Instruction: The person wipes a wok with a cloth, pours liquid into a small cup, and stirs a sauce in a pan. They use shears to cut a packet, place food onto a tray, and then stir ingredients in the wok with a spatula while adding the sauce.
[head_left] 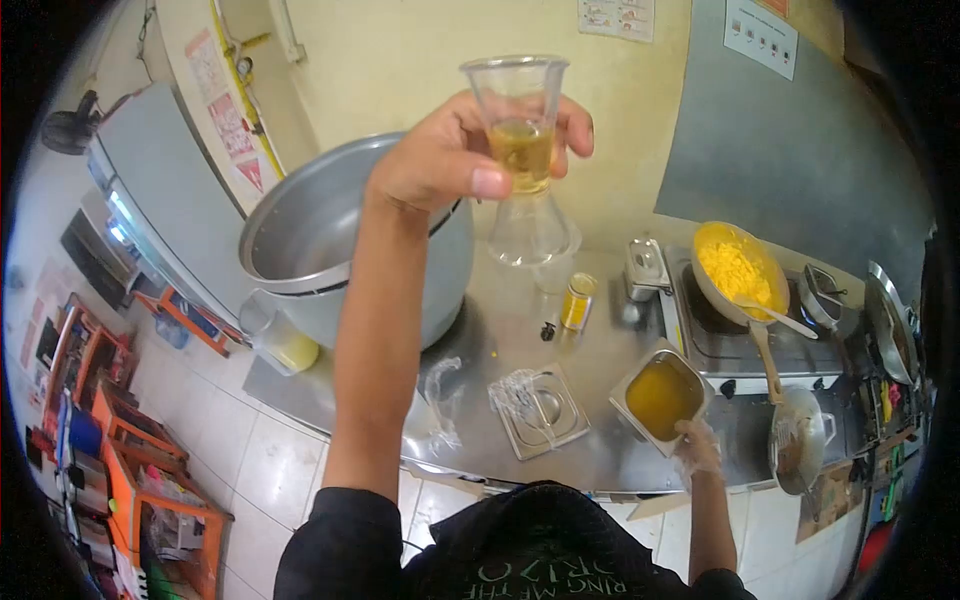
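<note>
My left hand is raised high in front of me, its fingers wrapped round a clear plastic cup held upright. Yellowish liquid fills about the lower half of that cup. Another clear plastic cup, flaring downward, appears directly below it. Over the steel counter, my right hand wears a clear plastic glove and grips the near corner of a square metal pan. Amber liquid lies inside the pan, which is tilted. Left of the pan, a metal lid rests with crumpled clear plastic on it.
A big metal pot stands at the left, beside a pitcher with pale yellow contents. A yellow can is on the counter. On the stove, a frying pan holds yellow food and a spoon; a smaller pan hangs near the edge.
</note>
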